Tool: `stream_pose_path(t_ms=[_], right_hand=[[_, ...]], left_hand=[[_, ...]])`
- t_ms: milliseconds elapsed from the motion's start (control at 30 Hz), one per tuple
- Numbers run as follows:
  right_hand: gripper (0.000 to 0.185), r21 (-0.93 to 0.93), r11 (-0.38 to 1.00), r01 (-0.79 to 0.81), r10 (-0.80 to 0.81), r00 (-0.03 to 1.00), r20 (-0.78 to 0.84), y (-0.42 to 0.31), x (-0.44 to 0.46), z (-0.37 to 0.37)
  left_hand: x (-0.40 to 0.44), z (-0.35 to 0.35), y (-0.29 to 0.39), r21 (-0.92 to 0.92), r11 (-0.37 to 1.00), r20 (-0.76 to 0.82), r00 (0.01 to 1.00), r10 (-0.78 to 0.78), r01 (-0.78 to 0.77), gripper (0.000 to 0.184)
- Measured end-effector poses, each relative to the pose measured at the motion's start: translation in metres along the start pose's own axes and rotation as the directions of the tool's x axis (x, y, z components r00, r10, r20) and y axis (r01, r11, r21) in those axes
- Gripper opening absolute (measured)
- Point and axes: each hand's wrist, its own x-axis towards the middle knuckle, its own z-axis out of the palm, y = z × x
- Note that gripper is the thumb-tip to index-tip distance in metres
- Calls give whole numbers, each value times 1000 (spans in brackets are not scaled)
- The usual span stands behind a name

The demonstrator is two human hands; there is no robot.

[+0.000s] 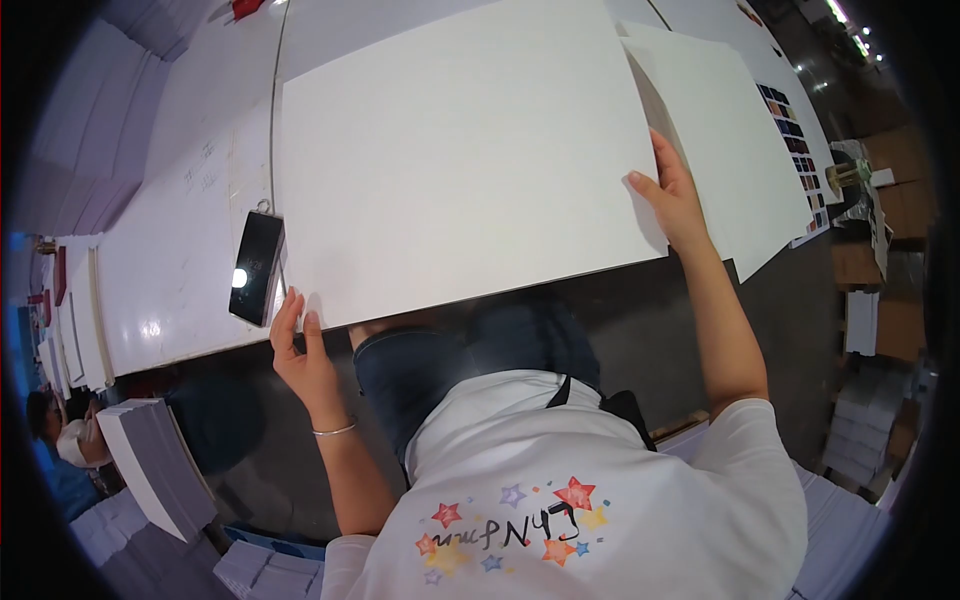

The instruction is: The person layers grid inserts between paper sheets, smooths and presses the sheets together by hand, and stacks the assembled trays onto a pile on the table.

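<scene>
A large white sheet (460,160) lies in front of me, its near edge at the table's front edge. My right hand (672,195) grips its right edge, thumb on top and fingers at the side. By the near left corner is my left hand (303,350), fingers apart and thumb raised, next to the sheet's edge. Another white sheet (715,140) lies to the right, partly under the first, with a dark gap between them. A black phone (257,265) rests on the table left of the large sheet.
The white table (180,270) extends to the left. Stacks of white sheets (90,130) stand at the far left. Colour swatches (797,150) lie at the right edge. Another person (82,440) is at the lower left, near a white stack (155,465). Cardboard boxes (895,225) are at the right.
</scene>
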Motion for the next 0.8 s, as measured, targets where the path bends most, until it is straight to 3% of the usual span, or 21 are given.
stream_pose_path(t_ms=[133,200,300,367,400,500,533,567,600,667,800], right_hand=[[58,-11,998,-65,65,998,-19,-4,-2,0],[63,-62,998,-28,30,999,29,8,0,-6],[64,-141,990,16,-20,1000,-25,41,-1,-26],[62,-11,1000,-12,11,1000,-14,41,1,-22],[61,-1,997,-76,76,997,-8,28,0,-15],[61,43,999,-34,34,999,1,29,4,-9],[62,-91,996,-23,19,999,-48,37,5,-11],[63,-145,989,17,-24,998,-52,55,6,-20],[64,-180,983,-44,33,997,-69,39,4,-12],[63,-151,988,-10,8,1000,-19,32,4,-9],[61,-36,995,-91,92,995,29,13,3,0]], left_hand=[[0,-1,-3,-23,1000,1,1000,9,-9,23],[1,0,-9,1,999,8,999,38,-38,23],[0,0,-13,44,998,10,999,44,-44,22],[1,-3,0,191,972,23,991,132,-134,19],[0,-2,4,148,985,20,996,91,-93,18],[3,-4,8,363,899,36,968,250,-245,20],[6,-5,-1,372,873,80,947,310,-317,21],[10,-7,-2,417,836,192,933,303,-357,23],[10,-6,-1,367,866,213,937,277,-340,26],[4,-6,-7,383,894,139,971,192,-232,31],[1,-7,4,366,870,222,939,261,-329,37]])
